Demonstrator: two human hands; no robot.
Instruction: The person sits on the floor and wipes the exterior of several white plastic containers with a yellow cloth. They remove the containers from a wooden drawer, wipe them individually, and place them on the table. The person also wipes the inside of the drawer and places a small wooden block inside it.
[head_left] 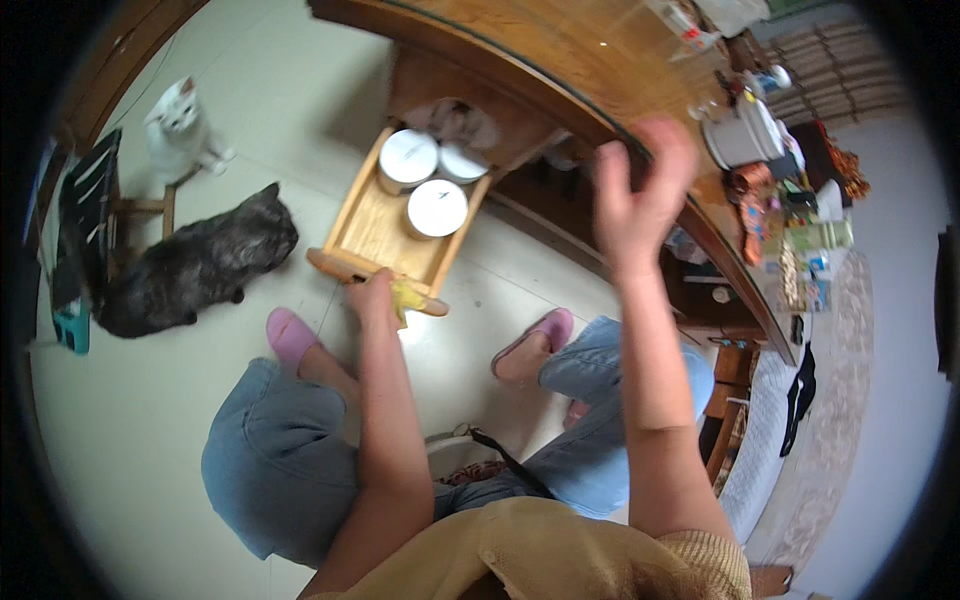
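Note:
A wooden drawer (345, 220) is pulled out from the desk, low in front of me. Round white-lidded containers stand in it: one at the back left (408, 155), one nearer the middle (437, 208), and one at the back right (463, 163), partly hidden. My left hand (372, 292) is closed at the drawer's front edge, with a yellow cloth (408, 294) bunched beside its fingers. Raised beside the desk edge, my right hand (645, 195) is blurred; its thumb and fingers are apart, and nothing shows between them.
A dark grey cat (205, 262) stands left of the drawer; a white cat (183, 130) sits behind it. The wooden desk (560, 50) carries a white bucket (742, 135) and clutter at the right. My pink slippers (290, 338) rest on the tiled floor.

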